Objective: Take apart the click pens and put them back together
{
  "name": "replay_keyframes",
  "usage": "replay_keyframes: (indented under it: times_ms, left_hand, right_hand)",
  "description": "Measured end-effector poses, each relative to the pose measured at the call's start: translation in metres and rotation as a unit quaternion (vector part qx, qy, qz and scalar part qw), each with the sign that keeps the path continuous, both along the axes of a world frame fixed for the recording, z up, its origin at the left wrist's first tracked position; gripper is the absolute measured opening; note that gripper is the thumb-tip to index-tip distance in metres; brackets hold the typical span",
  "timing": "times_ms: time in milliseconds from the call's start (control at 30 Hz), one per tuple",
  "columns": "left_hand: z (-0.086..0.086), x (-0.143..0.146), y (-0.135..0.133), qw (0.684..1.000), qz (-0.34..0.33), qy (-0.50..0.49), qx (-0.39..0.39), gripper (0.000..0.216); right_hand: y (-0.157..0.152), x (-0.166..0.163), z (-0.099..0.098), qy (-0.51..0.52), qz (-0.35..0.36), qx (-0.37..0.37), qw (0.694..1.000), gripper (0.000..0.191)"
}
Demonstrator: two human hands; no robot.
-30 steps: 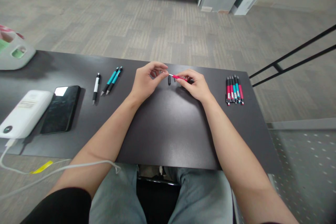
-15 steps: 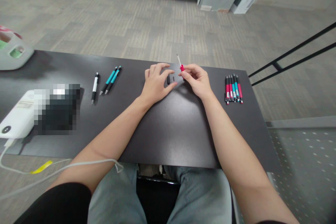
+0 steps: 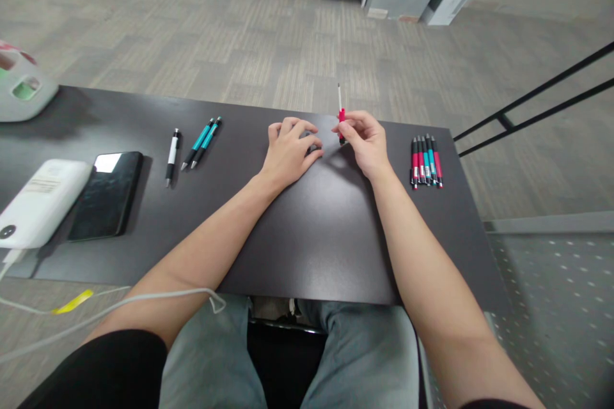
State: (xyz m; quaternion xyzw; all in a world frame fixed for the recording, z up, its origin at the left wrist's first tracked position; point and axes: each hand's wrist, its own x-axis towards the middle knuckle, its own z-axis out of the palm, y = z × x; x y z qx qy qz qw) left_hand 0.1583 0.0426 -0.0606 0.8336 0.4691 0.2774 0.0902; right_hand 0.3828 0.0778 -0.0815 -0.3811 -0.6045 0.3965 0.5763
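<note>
My right hand (image 3: 365,142) pinches a red pen barrel (image 3: 341,116) and holds it upright, its thin white refill sticking up above the fingers. My left hand (image 3: 290,151) rests on the black table (image 3: 307,230) just left of it, fingers curled down over small dark pen parts (image 3: 307,136) that are mostly hidden beneath them. I cannot see whether the left fingers hold one of those parts.
Several red and teal pens (image 3: 425,161) lie in a row right of my right hand. A white pen (image 3: 170,156) and two teal pens (image 3: 201,142) lie to the left. A black phone (image 3: 105,195) and a white power bank (image 3: 36,202) with cable sit far left.
My right hand has tipped the red barrel from lying sideways to upright. My left hand has let go of the refill tip and dropped onto the small dark parts on the table.
</note>
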Motion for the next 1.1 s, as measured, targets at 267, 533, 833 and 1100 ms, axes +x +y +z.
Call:
replay_keyframes:
  times_ms: [267,533,833,1100]
  left_hand:
    - [0.005,-0.005,-0.001,0.997,-0.058,-0.024,-0.038,0.004]
    - [-0.015,-0.026,0.035,0.883,0.026,-0.465,-0.051,0.041]
    - [-0.016,-0.027,0.041,0.833,0.017,-0.544,-0.098,0.063]
    - [-0.017,-0.025,0.042,0.815,0.016,-0.57,-0.109,0.069]
  right_hand:
    - [-0.003,-0.002,0.003,0.012,-0.015,-0.029,0.999,0.066]
    - [-0.009,-0.003,0.006,-0.045,-0.006,-0.04,0.998,0.066]
    - [-0.015,-0.004,0.011,-0.095,0.017,-0.038,0.995,0.062]
    - [-0.017,-0.005,0.012,-0.092,0.024,-0.032,0.995,0.057]
